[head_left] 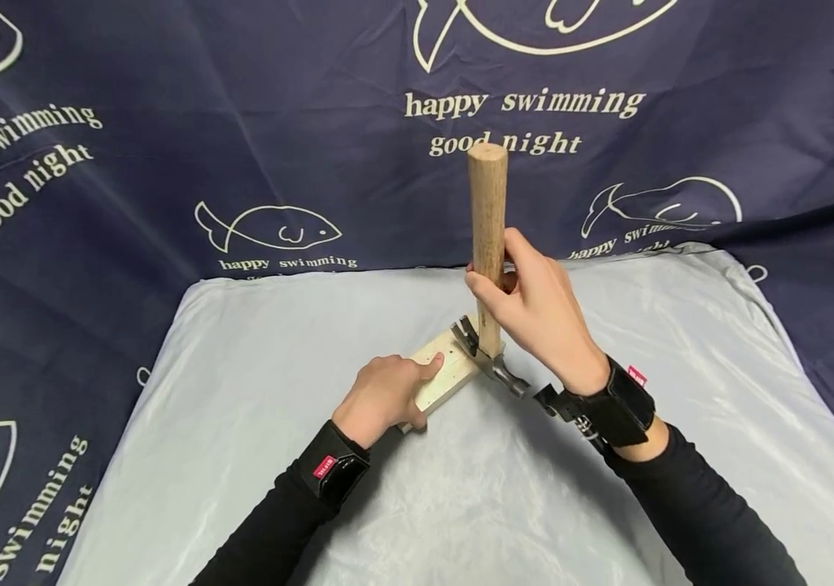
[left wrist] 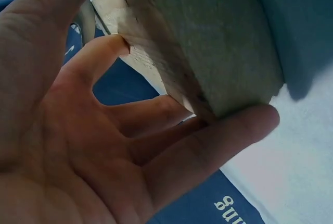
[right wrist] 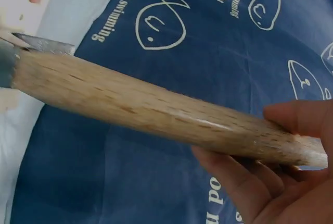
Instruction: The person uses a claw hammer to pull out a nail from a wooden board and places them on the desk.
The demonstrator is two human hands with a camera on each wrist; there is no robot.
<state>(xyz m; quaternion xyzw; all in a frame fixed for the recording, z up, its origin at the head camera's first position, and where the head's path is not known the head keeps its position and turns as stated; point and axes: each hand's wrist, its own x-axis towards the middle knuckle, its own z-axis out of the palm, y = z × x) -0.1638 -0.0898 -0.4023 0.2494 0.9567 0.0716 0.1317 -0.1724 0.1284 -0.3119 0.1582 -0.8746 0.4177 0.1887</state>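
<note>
- The hammer [head_left: 488,220] stands nearly upright over the far right part of the wooden block [head_left: 449,376], handle end up and metal head down.
- The block lies on the desk [head_left: 241,423], its long axis slanting from near left to far right.
- The claw [head_left: 465,335] points left over the block; the striking end [head_left: 513,381] reaches right, past its edge. Whether the metal bears on the wood, I cannot tell.
- The right hand [head_left: 544,313] pinches the handle partway up, thumb on one side, fingers on the other.
- The left hand [head_left: 385,391] grips the block's near left end, thumb on top, fingers around the side.
- The right hand is above the hammer's head; the left hand is lower, its thumb near the claw.
</note>
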